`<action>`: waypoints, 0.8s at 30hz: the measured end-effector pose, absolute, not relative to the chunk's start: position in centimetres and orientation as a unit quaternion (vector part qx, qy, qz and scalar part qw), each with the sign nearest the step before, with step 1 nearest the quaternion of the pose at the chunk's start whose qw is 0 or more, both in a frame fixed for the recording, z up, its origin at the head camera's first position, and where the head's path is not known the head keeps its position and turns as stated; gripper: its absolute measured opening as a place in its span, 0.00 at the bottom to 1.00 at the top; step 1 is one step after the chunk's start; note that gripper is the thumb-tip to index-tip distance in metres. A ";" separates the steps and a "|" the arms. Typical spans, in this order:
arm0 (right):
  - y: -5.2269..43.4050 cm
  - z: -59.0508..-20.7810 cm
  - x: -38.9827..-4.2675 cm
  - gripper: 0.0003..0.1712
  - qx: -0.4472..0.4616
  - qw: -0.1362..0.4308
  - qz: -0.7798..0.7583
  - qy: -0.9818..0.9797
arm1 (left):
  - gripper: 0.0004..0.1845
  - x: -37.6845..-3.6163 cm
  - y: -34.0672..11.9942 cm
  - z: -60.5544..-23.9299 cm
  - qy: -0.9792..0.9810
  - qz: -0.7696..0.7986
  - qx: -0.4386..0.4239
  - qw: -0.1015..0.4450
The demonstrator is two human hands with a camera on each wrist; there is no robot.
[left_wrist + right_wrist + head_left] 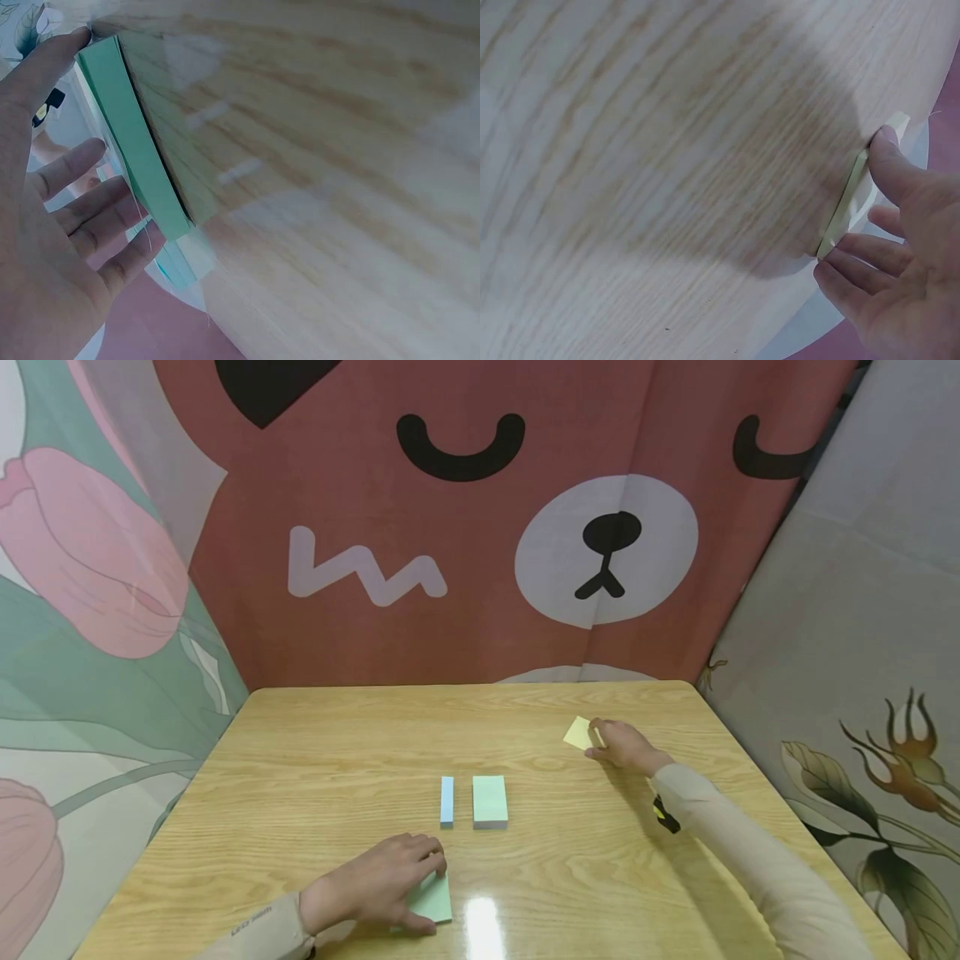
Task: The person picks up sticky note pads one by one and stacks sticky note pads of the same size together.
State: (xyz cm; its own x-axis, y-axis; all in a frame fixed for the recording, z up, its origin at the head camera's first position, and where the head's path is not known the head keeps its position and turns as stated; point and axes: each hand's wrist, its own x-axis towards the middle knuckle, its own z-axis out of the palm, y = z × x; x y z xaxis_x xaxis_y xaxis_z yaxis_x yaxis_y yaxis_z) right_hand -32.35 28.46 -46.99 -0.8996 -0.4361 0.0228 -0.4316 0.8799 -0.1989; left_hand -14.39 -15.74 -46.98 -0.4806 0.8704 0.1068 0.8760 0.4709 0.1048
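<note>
At the table's near side, my left hand [386, 878] spans a light green sticky note pad [432, 900], thumb at the near edge and fingers at the far edge. The left wrist view shows this pad's side face, with the thumb [56, 60] against one end. Farther off to the right, a pale yellow sticky note pad [577, 734] lies between the thumb and fingers of my right hand [624, 746], which pinches it by its edges. In the right wrist view its thin side shows, close to the tabletop.
Between the hands, a narrow light blue sticky note pad [447, 802] lies beside a thicker pale green pad [490, 800]. A wooden table [337, 727] bears them all. A printed bear curtain [480, 635] hangs behind, with flowered cloths on both sides.
</note>
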 end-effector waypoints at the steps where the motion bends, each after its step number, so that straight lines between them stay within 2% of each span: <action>1: 28.4 -46.9 -32.3 0.34 -0.227 0.009 -0.095 0.969 | 0.31 -14.4 -15.7 -47.0 -0.857 -0.073 -0.510 0.021; 12: 28.1 -46.6 -32.3 0.37 -0.238 0.003 -0.068 0.969 | 0.32 -14.4 -15.9 -47.4 -0.854 -0.077 -0.514 0.034; 24: 27.4 -46.7 -32.7 0.40 -0.216 0.030 -0.031 0.975 | 0.32 -14.4 -16.0 -47.6 -0.853 -0.084 -0.514 0.039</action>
